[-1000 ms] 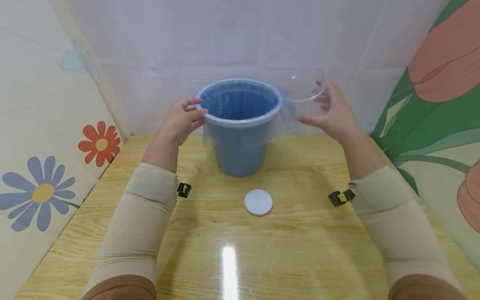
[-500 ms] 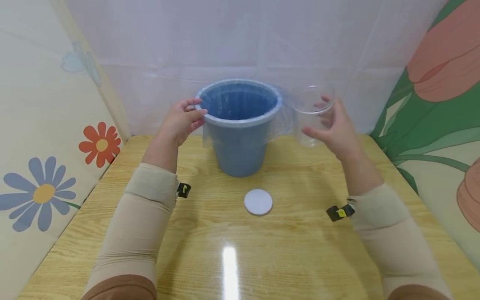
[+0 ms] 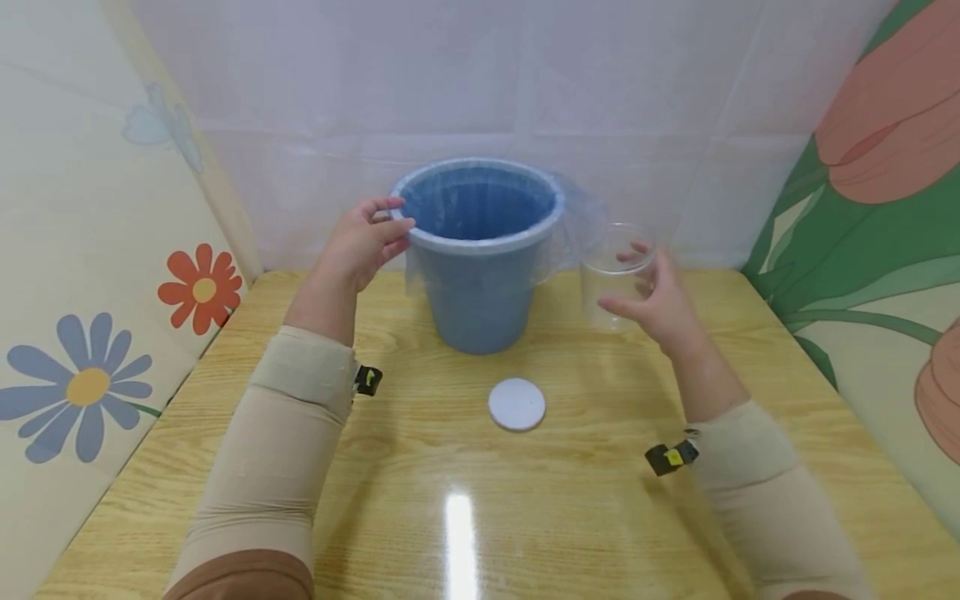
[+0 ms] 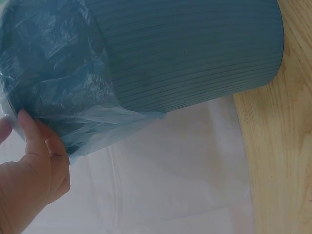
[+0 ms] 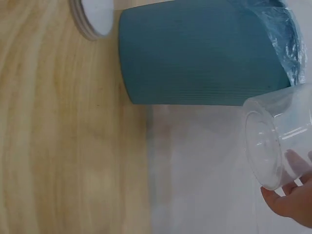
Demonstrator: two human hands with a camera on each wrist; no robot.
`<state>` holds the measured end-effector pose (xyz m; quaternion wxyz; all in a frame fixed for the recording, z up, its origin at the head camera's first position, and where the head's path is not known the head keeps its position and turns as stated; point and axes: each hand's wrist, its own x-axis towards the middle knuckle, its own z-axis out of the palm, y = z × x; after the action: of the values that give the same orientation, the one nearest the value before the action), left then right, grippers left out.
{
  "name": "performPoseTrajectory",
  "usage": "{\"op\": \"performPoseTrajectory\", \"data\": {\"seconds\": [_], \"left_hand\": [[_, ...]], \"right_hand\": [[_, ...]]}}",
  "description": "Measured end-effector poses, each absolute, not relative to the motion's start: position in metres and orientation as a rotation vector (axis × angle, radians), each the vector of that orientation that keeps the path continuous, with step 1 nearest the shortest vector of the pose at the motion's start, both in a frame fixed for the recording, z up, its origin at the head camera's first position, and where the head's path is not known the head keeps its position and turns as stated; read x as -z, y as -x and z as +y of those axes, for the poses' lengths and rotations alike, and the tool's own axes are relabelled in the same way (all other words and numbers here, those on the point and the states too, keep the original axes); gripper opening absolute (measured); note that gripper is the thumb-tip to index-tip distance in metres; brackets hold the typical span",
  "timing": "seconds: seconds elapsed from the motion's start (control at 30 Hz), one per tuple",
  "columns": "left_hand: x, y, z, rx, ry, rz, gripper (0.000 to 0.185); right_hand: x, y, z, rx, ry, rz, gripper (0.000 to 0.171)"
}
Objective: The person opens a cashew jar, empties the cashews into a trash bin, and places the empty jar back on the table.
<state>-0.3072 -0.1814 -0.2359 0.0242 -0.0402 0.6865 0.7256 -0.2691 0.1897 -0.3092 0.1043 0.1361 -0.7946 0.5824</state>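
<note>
Lowered from beside the bin's rim, the right hand grasps a clear cup upright; the left hand grips the blue bin rim.

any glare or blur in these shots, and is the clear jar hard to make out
Head view: a bright streak of glare on the table near the front edge; the clear jar in the right hand almost melts into the pale wall. Right wrist view: the jar shows sharper, though the background is hazy. Left wrist view: the left hand at the blue bin looks soft.
</note>
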Motion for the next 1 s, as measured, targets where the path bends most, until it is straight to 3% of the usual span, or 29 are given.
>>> {"op": "performPoseTrajectory", "data": {"seconds": [0.5, 1.0], "left_hand": [[0.236, 0.307, -0.180, -2.220, 0.120, 2.146, 0.053], [0.236, 0.308, -0.181, -2.225, 0.129, 2.143, 0.052]], "right_hand": [[0.350, 0.267, 0.201, -1.770, -0.355, -2.415, 0.090], [0.379, 0.267, 0.211, -1.822, -0.573, -2.573, 0.087]]}}
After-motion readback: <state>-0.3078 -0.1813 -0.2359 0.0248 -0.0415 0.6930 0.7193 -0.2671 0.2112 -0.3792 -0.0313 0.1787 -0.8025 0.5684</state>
